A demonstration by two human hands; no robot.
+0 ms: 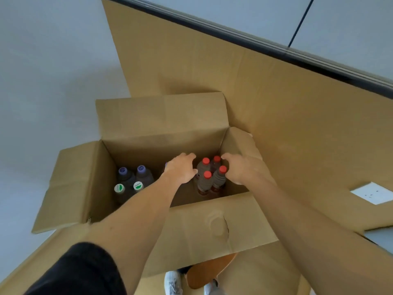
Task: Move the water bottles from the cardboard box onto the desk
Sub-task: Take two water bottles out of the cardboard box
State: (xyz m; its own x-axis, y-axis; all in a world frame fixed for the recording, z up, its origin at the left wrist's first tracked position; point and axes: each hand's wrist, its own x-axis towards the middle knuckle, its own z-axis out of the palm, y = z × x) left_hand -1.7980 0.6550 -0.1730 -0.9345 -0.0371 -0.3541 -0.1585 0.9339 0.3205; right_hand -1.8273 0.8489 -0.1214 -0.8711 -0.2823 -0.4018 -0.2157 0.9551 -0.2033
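Both hands reach into the open brown cardboard box (191, 226): left hand (180, 169) and right hand (240, 169), fingers loosely curled and empty, flank the upright red-capped clear plastic bottles (209, 177) between them.

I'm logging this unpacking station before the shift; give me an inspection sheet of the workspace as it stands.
Surface: flattened cardboard sheet under and behind the box; desk not identifiable.
Job's things: open cardboard box holding four red-capped bottles, two purple-capped bottles, two green-and-white-capped bottles.
Clutter: nothing seen.
Grippers: left hand and right hand reach in beside the red caps; grip unclear.
Cables: nothing seen.
Surroundings: white socket plate, pale wall.
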